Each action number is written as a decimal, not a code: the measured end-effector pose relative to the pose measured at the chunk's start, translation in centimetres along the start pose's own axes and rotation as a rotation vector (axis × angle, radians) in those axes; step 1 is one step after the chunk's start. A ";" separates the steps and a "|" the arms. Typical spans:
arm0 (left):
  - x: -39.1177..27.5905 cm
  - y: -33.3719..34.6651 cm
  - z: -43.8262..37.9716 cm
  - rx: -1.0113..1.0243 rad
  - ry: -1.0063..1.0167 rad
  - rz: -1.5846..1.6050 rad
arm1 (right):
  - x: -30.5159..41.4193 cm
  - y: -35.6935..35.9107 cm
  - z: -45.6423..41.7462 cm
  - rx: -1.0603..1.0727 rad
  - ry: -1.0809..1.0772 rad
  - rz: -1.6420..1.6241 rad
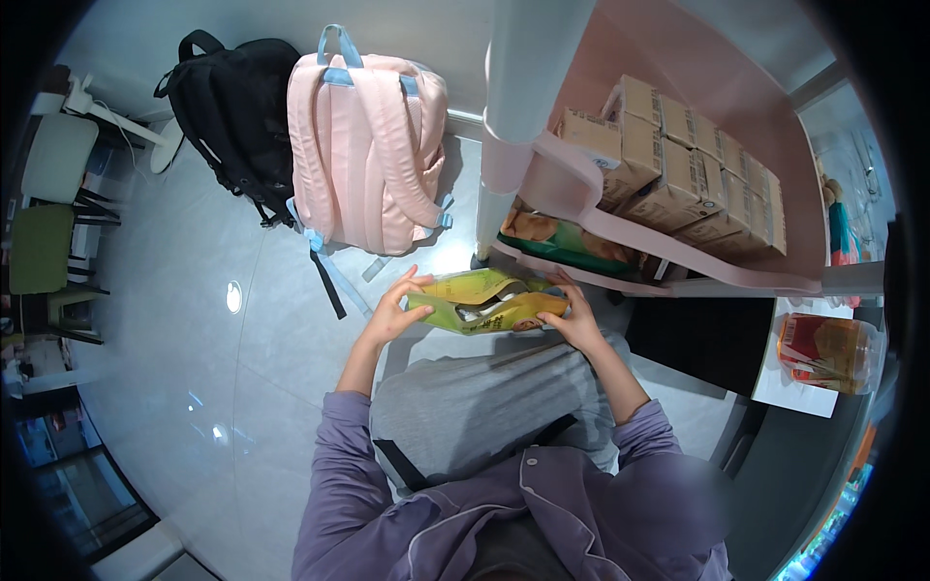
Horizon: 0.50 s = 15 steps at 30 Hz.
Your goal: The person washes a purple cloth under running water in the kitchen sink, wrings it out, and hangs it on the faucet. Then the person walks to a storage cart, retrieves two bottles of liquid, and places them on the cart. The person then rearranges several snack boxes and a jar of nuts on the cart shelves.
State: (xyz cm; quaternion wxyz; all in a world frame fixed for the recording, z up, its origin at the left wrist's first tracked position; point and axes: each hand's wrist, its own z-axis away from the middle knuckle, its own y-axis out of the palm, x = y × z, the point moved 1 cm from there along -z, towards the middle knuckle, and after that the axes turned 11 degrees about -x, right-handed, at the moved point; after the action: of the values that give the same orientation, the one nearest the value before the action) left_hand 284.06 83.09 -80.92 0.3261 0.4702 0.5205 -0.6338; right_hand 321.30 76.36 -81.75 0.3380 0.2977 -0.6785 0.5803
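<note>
Between my hands is a yellow-green snack bag, held by its two ends above my knees. Its top gapes, and whitish or silvery packets show inside, too small to identify. My left hand pinches the left end with the thumb on the near side. On the right end, my right hand has its thumb over the near panel and its fingers behind. The bag bears writing and a small round picture. Just beyond the bag stands a pink plastic shelf rack.
Cardboard cartons fill the upper tier; a green-and-brown package lies on the lower one. A pink backpack and a black backpack lean against the wall. At right, a bottle of amber liquid rests on a white surface. Chairs stand far left.
</note>
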 end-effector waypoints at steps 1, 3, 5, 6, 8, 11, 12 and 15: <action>0.4 0.5 -0.3 0.007 -0.048 0.036 | -1.2 0.3 0.0 0.017 0.014 -0.085; 1.2 1.5 -0.1 -0.052 -0.155 0.102 | -2.3 0.4 -0.1 0.058 0.041 -0.259; 1.8 2.3 1.1 -0.185 -0.273 0.164 | -1.7 -0.2 0.5 0.080 0.160 -0.223; 2.1 2.8 1.5 -0.235 -0.275 0.197 | -1.0 -0.4 0.8 0.091 0.223 -0.206; 2.5 3.6 2.3 -0.338 -0.277 0.261 | -1.4 0.4 1.0 0.069 0.307 -0.298; 2.2 2.9 3.0 -0.411 -0.283 0.209 | 0.4 0.8 1.9 0.047 0.458 -0.419; 1.0 2.2 3.1 -0.449 -0.273 0.164 | 1.9 0.4 1.9 0.030 0.502 -0.457; -5.2 -1.3 4.0 -0.552 -0.192 0.174 | 8.5 -3.1 1.8 0.023 0.144 -0.377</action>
State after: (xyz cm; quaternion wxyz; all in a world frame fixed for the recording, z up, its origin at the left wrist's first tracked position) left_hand 283.61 79.14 -75.48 0.5423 0.3447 0.5977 -0.4795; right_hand 318.58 74.06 -73.28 0.4847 0.3811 -0.5784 0.5342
